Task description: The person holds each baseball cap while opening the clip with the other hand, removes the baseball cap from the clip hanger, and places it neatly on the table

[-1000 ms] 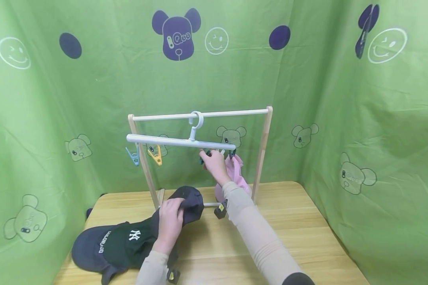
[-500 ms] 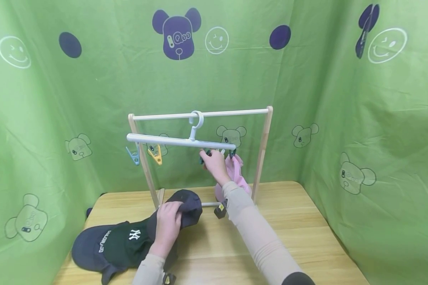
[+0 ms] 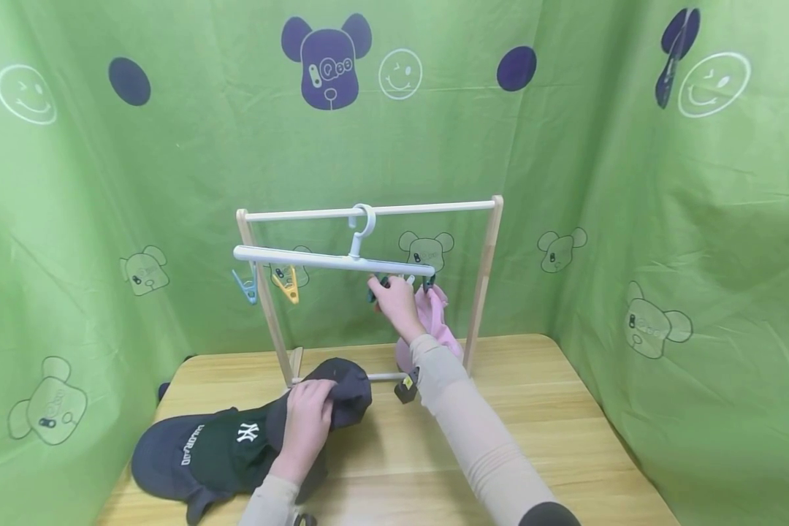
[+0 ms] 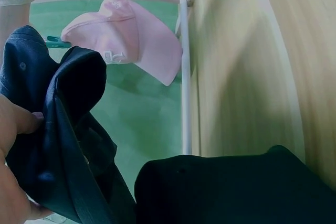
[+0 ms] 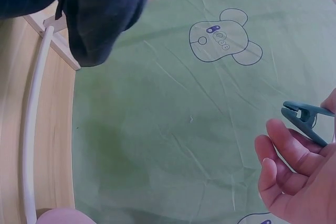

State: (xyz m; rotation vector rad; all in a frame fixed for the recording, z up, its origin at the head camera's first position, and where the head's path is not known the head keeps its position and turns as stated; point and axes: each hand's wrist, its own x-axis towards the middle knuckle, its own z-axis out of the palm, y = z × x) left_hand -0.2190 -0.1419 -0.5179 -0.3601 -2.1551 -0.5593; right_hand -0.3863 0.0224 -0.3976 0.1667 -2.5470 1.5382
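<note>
My left hand [image 3: 307,418] grips a dark navy baseball cap [image 3: 350,389], thumb on one side of the cloth and fingers on the other. The cap is raised at the front of the rack. My right hand [image 3: 398,301] is up at the hanger [image 3: 315,260] and pinches a dark green clothespin [image 5: 307,121], whose jaws point away from the fingers. A pink cap [image 4: 131,35] hangs from another green clothespin [image 4: 56,42] at the hanger's right end, partly behind my right arm in the head view.
The hanger hooks over the bar of a wooden rack [image 3: 488,270]. Blue [image 3: 246,286] and yellow [image 3: 288,285] clothespins hang on its left side. A green NY cap [image 3: 226,449] and a navy cap [image 3: 161,456] lie overlapped on the wooden table [image 3: 532,409].
My left hand has drifted slightly down and to the left with the navy cap. The right hand stays at the green clothespin.
</note>
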